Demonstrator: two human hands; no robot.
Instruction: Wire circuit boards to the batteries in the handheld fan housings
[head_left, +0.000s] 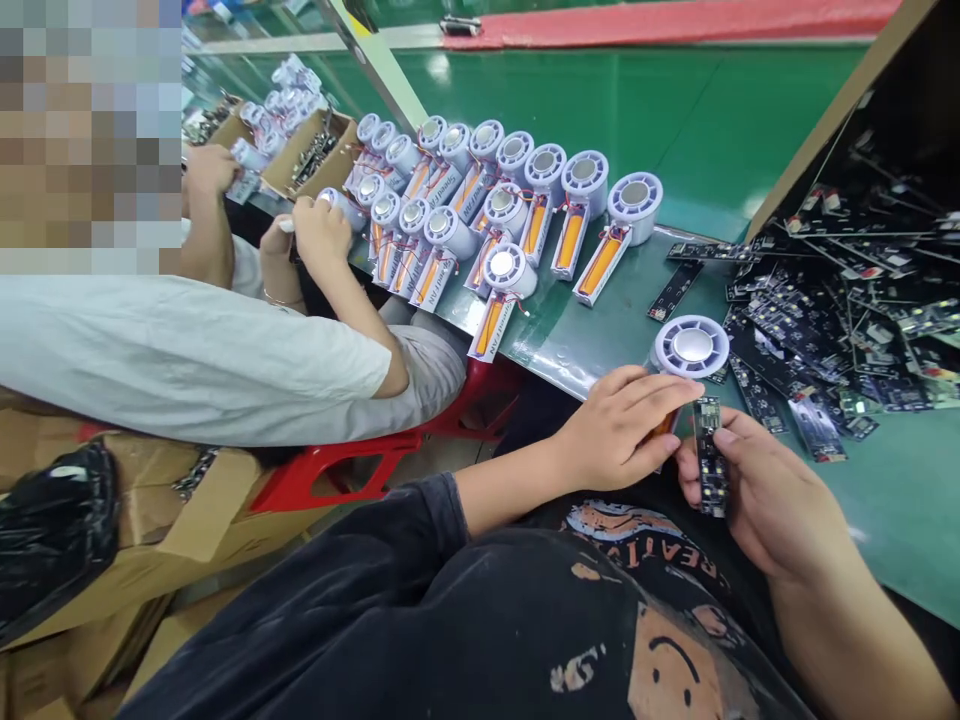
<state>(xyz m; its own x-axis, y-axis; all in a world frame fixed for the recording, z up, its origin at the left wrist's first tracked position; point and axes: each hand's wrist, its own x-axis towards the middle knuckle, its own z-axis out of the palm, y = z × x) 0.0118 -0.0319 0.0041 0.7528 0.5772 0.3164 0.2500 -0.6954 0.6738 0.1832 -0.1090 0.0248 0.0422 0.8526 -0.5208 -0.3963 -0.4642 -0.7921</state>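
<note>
the circuit board strip (709, 455) is a narrow black board, held upright between the thumb and fingers of the right hand (757, 495), which is closed on its lower part. just left of it, the left hand (626, 425) is curled shut around an orange battery pack (660, 428); only a small orange edge shows between the fingers. directly above the left hand's fingertips, touching them, stands a white round motor unit (690, 347) with a grey centre disc, resting at the edge of the green counter (675, 120).

to the right of the right hand and above it, a heap of loose black circuit boards (847, 320) covers the counter, partly inside a cardboard box (817, 130) whose wall rises at an angle. one single board (675, 290) lies apart, above the motor unit.

further up and left of the left hand, rows of finished units (480, 215), each a white round part with an orange battery pack wired to it, lie side by side on the counter.

at the far left of these rows, another person's hands (319, 230) hold a white unit. that person wears a white sleeve (195, 355) and sits on a red stool (360, 460). small cardboard trays (315, 150) with parts stand beyond those hands.
</note>
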